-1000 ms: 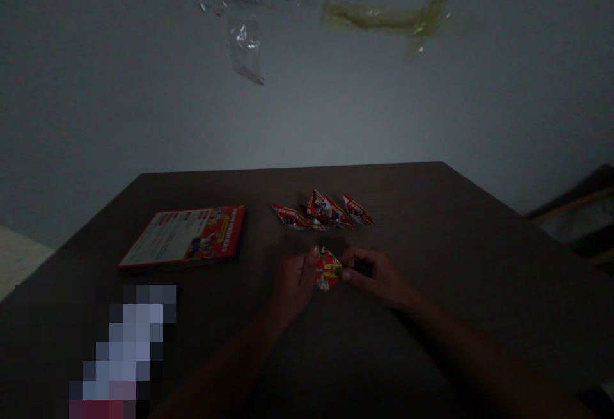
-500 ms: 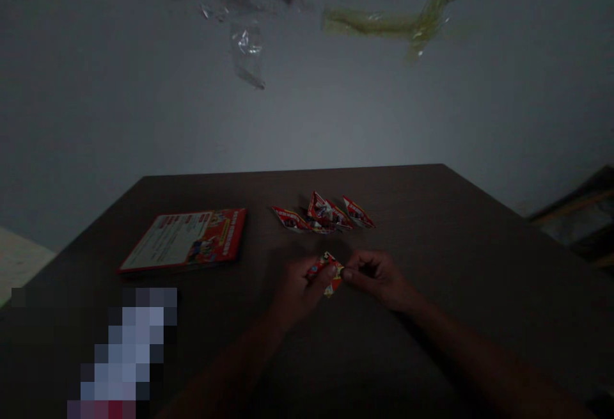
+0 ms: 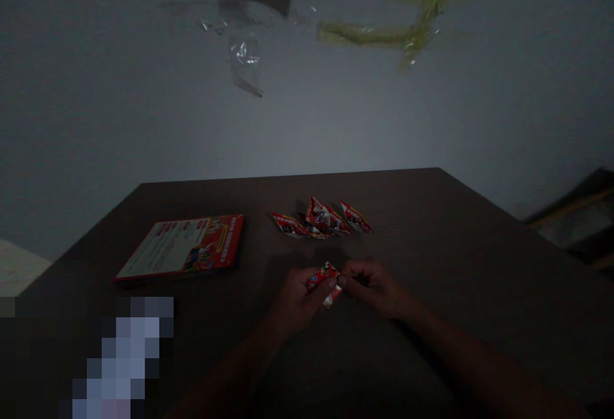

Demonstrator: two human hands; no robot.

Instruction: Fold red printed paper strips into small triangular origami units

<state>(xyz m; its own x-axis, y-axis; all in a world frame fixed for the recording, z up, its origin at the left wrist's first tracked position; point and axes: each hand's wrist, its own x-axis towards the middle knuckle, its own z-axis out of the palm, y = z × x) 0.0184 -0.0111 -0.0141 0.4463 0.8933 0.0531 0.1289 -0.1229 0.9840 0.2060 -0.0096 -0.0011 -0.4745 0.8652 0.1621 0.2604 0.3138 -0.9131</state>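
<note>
A small folded piece of red printed paper [image 3: 326, 281] is pinched between both my hands just above the dark table [image 3: 455, 246]. My left hand [image 3: 296, 300] grips its left side with thumb and fingers closed. My right hand [image 3: 371, 288] pinches its right edge. Just beyond my hands lies a row of several folded red paper pieces [image 3: 320, 221] on the table.
A red and white printed booklet [image 3: 185, 247] lies flat to the left. A blurred-out patch [image 3: 119, 355] covers the near left corner. A grey wall with tape remnants [image 3: 384, 29] rises behind the table. The scene is dim.
The red paper has been folded smaller and turned between my fingers. Both hands have drawn slightly closer together and nearer to me.
</note>
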